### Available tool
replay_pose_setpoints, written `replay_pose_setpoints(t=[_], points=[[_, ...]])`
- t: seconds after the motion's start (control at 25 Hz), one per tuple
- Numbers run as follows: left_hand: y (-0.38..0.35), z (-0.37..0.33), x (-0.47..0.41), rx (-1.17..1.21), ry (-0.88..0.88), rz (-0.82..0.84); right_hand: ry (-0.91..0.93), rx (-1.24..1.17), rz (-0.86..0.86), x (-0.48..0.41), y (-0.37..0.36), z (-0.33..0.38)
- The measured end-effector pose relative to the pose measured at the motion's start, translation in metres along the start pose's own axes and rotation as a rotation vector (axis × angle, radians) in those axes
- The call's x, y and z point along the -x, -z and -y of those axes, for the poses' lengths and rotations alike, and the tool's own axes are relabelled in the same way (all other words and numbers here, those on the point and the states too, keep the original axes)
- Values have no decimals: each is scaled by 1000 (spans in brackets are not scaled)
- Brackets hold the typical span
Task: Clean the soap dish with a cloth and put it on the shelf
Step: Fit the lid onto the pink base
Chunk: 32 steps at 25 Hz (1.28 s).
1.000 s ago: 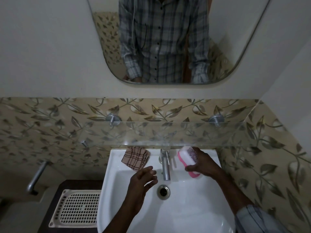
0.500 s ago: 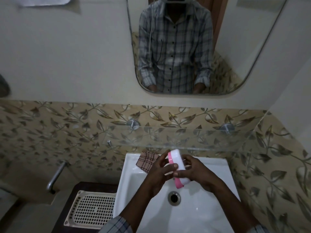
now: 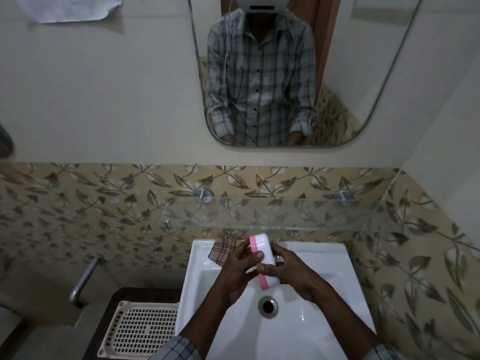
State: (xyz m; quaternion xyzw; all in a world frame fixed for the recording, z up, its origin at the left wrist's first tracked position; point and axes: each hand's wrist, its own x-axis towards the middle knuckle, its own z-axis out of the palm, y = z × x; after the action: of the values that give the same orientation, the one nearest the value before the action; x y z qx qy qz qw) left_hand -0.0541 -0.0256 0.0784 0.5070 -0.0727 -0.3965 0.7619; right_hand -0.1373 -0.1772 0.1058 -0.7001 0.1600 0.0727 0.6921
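The soap dish [image 3: 264, 249] is white with a pink rim. It is held on edge above the white sink [image 3: 337, 281]. My left hand [image 3: 237, 271] grips its pink side, and my right hand [image 3: 291, 275] holds its white side from the right. A checked brown cloth [image 3: 224, 249] lies on the sink's back left ledge, just left of my hands. The glass shelf [image 3: 324, 214] runs along the wall above the sink, with nothing on it. The tap is hidden behind the dish and my hands.
A mirror [image 3: 363, 74] hangs above the shelf and reflects a person in a plaid shirt. A white perforated tray [image 3: 141, 331] sits on a dark stand left of the sink. A metal handle [image 3: 84, 280] sticks out from the wall at left. The drain [image 3: 267, 306] lies below my hands.
My right hand lifted the soap dish from the sink's back ledge to the middle. My left hand came up and took hold of it. The view has tilted upward.
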Motion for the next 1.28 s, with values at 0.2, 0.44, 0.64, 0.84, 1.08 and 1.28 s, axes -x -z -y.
replay_pose_setpoints(t=[0.2, 0.44, 0.64, 0.84, 1.08, 1.28], points=[[0, 4, 0, -1, 11, 6, 63, 251, 19, 4, -11, -4], [-3, 3, 5, 74, 193, -74, 240, 1096, -116, 5, -5, -14], [1, 1, 10, 88, 224, -265, 102, 658, -114, 16, 5, -31], [5, 10, 14, 199, 191, -255, -87, -296, -251, 24, -1, -35], [3, -1, 32, -129, 165, -304, -69, -336, -355, 31, -5, -25], [-25, -55, 40, -345, -239, -441, 191, -76, -601, 26, -4, 33]])
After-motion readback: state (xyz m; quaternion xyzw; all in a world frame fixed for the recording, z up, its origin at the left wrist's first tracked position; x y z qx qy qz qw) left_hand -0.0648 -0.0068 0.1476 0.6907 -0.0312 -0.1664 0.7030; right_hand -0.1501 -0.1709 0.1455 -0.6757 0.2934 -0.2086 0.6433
